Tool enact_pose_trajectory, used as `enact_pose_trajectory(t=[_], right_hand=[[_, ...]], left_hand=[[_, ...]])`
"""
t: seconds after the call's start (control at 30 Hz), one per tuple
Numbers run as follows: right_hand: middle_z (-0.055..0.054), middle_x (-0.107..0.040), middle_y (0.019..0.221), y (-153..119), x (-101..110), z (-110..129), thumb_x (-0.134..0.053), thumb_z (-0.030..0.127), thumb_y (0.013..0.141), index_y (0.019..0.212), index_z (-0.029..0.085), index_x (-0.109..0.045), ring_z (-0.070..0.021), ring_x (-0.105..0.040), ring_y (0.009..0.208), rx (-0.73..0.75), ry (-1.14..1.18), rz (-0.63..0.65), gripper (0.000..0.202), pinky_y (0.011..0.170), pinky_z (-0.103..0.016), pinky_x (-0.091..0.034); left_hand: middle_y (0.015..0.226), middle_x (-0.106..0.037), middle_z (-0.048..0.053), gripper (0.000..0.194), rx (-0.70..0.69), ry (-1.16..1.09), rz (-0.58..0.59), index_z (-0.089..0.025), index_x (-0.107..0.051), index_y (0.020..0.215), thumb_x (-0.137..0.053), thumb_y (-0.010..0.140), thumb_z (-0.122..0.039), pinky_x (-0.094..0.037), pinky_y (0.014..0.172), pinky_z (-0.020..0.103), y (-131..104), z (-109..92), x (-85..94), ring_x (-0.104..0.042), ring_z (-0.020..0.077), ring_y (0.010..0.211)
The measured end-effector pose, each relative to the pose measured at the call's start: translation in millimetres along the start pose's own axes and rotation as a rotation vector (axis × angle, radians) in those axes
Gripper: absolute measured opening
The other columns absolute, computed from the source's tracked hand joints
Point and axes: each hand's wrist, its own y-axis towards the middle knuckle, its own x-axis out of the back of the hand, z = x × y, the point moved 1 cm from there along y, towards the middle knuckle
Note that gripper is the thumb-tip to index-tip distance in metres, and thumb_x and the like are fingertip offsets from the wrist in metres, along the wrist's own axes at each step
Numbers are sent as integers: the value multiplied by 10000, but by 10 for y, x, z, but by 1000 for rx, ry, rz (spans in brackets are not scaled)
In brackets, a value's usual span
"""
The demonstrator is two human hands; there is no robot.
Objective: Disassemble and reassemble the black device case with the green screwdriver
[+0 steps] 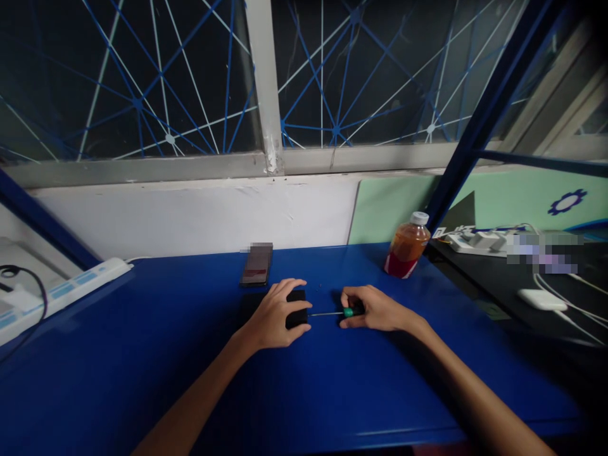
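On the blue table [304, 392] lies a black box-like object [297, 310], partly covered by my left hand [280, 315]. The fingers of that hand are wrapped over the object, with the fingertips at its right end. My right hand [373, 308] is closed around the green and black handle of a screwdriver [349, 312]. Its thin metal shaft points left and its tip meets the right side of the black object. Whether the tip sits in a screw is too small to tell.
A phone [257, 265] lies behind my left hand. An orange drink bottle [408, 245] with a white cap stands at the back right. At the left is a white power strip [66, 294]; cables and a white adapter [542, 299] lie on a black surface at the right.
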Motion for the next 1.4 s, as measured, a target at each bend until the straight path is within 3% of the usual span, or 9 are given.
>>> enact_pose_trajectory(t=[0.17,0.4,0.73,1.07,1.27,1.4], right_hand=[[21,-569,640,-18,51,14,-537,468,864,825,184,-628,-105,-457,552,56,0,2,301,534,-231,-307],[23,-587,657,-4,31,-55,-698,515,705,745,182,-610,-108,-470,562,1,-63,1,347,528,-232,-293],[53,-550,623,-23,11,-28,-697,472,704,771,217,-503,-113,-464,558,-77,-135,8,327,523,-230,-270],[53,-532,613,-26,70,-30,-690,480,709,734,207,-514,-102,-438,540,-74,-88,-13,326,509,-226,-274],[42,-529,630,-36,167,-157,-652,485,743,739,200,-527,-110,-461,563,-66,-84,-127,311,510,-221,-296],[33,-536,613,-42,220,-247,-612,494,774,742,204,-525,-120,-481,556,-111,-180,-269,304,510,-229,-305]], left_hand=[[1360,-431,95,305,-1,-17,4,-246,-653,1058,-682,766,-329,-356,980,553,16,-11,6,-391,328,1242],[1344,-454,88,251,-2,-28,8,-246,-657,1041,-635,791,-239,-359,978,536,23,-39,5,-385,318,1252],[1334,-466,76,138,19,-35,-45,-232,-690,915,-618,798,-232,-333,1004,528,26,-107,-23,-400,304,1246],[1215,-569,36,76,255,-93,-142,-245,-716,779,-649,797,-273,-402,954,476,85,-137,-108,-519,262,1120],[1145,-607,40,111,284,-83,-156,-243,-726,789,-622,827,-238,-410,950,435,244,-101,-68,-540,239,1092],[1135,-619,25,159,288,42,-79,-270,-718,918,-606,834,-193,-397,939,424,462,-111,-95,-536,231,1084]])
